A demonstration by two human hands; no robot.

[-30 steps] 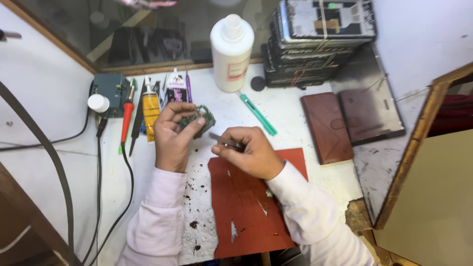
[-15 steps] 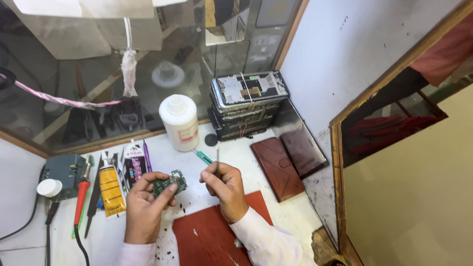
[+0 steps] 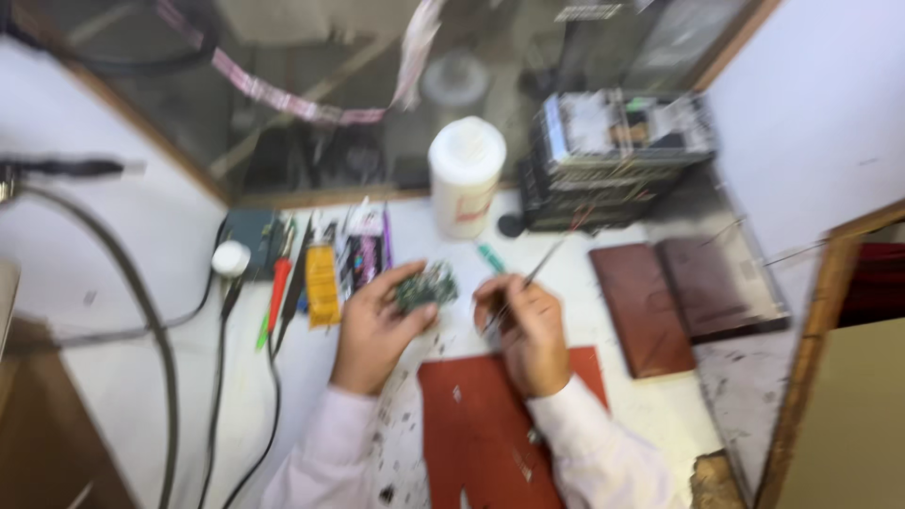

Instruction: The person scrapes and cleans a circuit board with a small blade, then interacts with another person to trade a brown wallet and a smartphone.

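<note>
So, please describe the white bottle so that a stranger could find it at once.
Look at the white worktable, at its far edge beneath the glass window. The white bottle stands upright there, left of the stack of dark devices. It is the only tall, pale, round container.

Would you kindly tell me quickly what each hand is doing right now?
Left hand: closed around a small green circuit board.
Right hand: closed on a thin metal tweezer-like tool; the blur hides the exact grip.

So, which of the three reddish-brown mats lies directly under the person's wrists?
The brighter red mat at the near table edge, under both forearms. The two darker brown mats lie farther right, beside the stacked devices.
</note>
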